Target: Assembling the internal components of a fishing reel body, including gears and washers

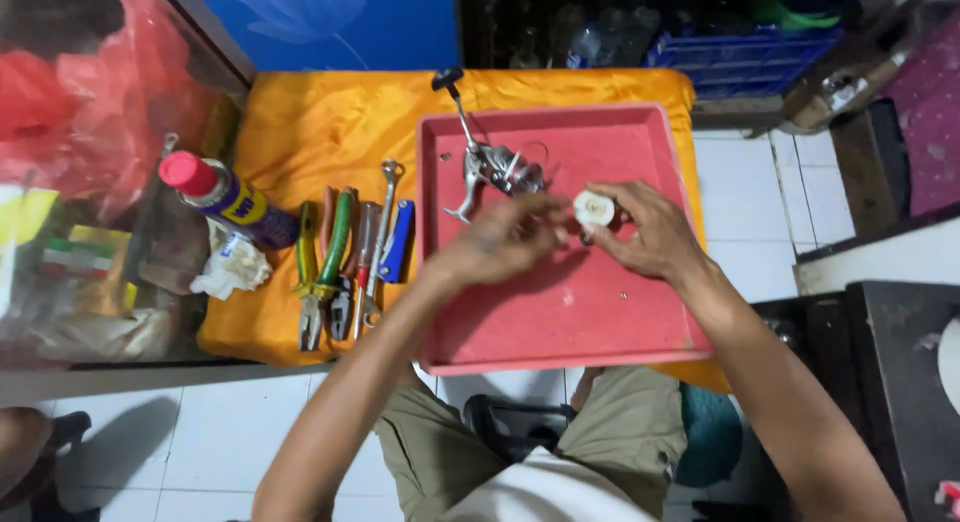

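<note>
A red plastic tray [560, 322] lies on a table covered with orange cloth [330, 122]. Over the tray, my right hand [645, 227] grips a small white round spool [594, 209]. My left hand [505, 240] is blurred beside it, its fingers closed toward the spool; whether they touch it I cannot tell. A silver fishing reel body [495, 167] with a black-knobbed handle [447, 79] rests at the tray's far side, just beyond my left hand.
Left of the tray lie green-handled pliers [312, 272], more pliers, a spanner [380, 232] and a blue-handled tool [398, 242]. A blue spray can with a red cap [225, 197] and crumpled tissue [232, 267] sit at the cloth's left. Tiny screws dot the tray.
</note>
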